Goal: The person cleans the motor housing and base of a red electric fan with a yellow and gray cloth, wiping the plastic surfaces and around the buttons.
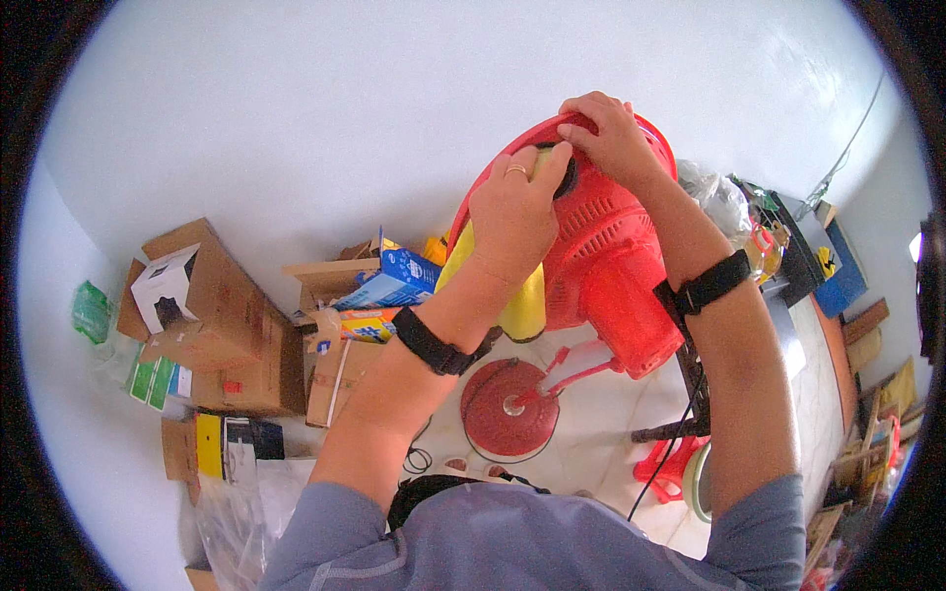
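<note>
A red pedestal fan [628, 303] stands before me, its back side and motor housing turned toward me. My left hand [517, 207] grips a yellow cloth [525, 299] with a dark edge and presses it against the fan's back near the rim. Part of the cloth hangs below my wrist. My right hand [610, 137] holds the upper rim of the fan head, its fingers curled over the edge. Below, the round red base [510, 414] rests on the tiled floor, joined to a thin pole. The front of the fan is hidden.
Cardboard boxes [229, 310] and a blue carton [399, 277] are piled along the wall at left. Clear plastic bags [229, 524] lie nearer. A red plastic stool [665, 465], a black cable [669, 451] and a plastic bottle [765, 251] are at right.
</note>
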The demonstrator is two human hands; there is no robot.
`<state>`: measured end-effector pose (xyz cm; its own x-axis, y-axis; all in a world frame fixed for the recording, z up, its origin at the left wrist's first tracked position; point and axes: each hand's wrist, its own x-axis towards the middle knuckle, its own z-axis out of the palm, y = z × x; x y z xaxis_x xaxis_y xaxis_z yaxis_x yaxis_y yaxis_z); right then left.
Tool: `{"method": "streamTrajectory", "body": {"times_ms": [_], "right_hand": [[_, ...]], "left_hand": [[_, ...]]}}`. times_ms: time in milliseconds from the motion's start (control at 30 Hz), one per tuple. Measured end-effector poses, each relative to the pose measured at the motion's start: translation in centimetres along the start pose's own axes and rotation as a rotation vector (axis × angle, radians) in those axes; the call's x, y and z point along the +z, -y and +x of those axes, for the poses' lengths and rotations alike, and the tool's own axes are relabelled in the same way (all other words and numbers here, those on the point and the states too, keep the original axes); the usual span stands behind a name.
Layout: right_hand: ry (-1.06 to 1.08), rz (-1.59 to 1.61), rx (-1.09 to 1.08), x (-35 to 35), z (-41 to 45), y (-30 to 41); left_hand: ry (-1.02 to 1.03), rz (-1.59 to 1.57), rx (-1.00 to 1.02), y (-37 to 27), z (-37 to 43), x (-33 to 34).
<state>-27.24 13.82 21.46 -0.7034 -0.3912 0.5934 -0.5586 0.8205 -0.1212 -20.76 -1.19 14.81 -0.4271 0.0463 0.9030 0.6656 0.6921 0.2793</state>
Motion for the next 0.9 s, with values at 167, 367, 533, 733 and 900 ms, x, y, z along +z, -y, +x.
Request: {"method": "streamTrajectory", "body": {"times_ms": [167,367,533,733,900], "right_hand": [[-0.031,-0.054,-0.042,-0.3,-0.5,0.2],[-0.009,-0.082,-0.066,0.0,-0.1,0.4],[0.033,-0.061,-0.034,-0.6,0.1,1.1],[0.066,0.02,-0.031,0.0,0.5,-0.6],[0.024,-0.067,0.007,-0.1,0.3,-1.1]], "left_hand": [[-0.047,0.064,-0.118,0.1,0.9,-0.2],[0.127,0.187,-0.145,0.4,1.1,-0.9],[0.068,0.17,-0.072,0.6,1.0,-0.7],[0.22,0.257,-0.163,1.0,0.5,-1.1],[0.246,0.316,-0.185,2.7,-2.6,-1.9]]}}
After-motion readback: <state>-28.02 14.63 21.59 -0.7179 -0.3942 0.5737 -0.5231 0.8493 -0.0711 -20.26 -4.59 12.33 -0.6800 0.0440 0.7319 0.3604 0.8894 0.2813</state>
